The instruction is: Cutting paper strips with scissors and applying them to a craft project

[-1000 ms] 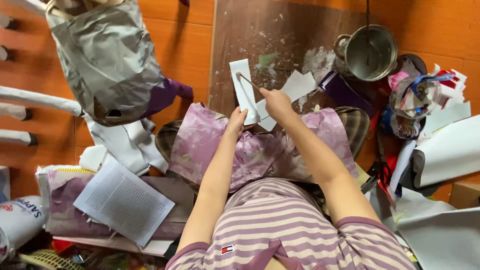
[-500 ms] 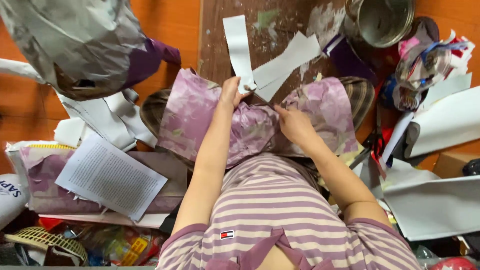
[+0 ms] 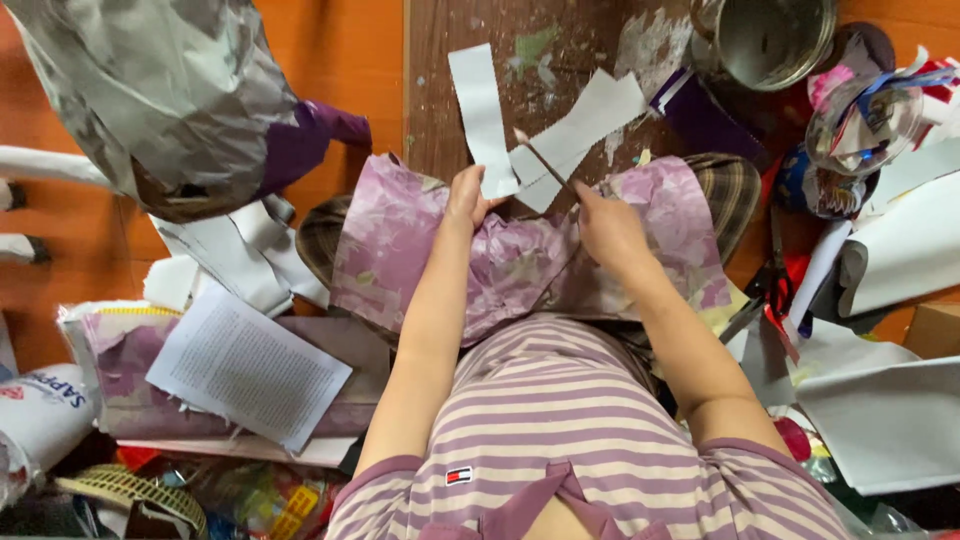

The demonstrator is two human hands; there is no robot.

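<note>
A white bag (image 3: 40, 415) with blue lettering and a touch of red lay at the floor's left edge. Just right of it a printed page (image 3: 245, 365) — white, rectangular, dense with grey text — rested tilted on a pink-patterned packet (image 3: 120, 345) with a yellow-edged top.

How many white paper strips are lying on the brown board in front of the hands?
2. One long paper strip lies nearly upright, its lower end under the left hand. A second strip slants beside it, near the right hand. More may be hidden beneath.
</note>
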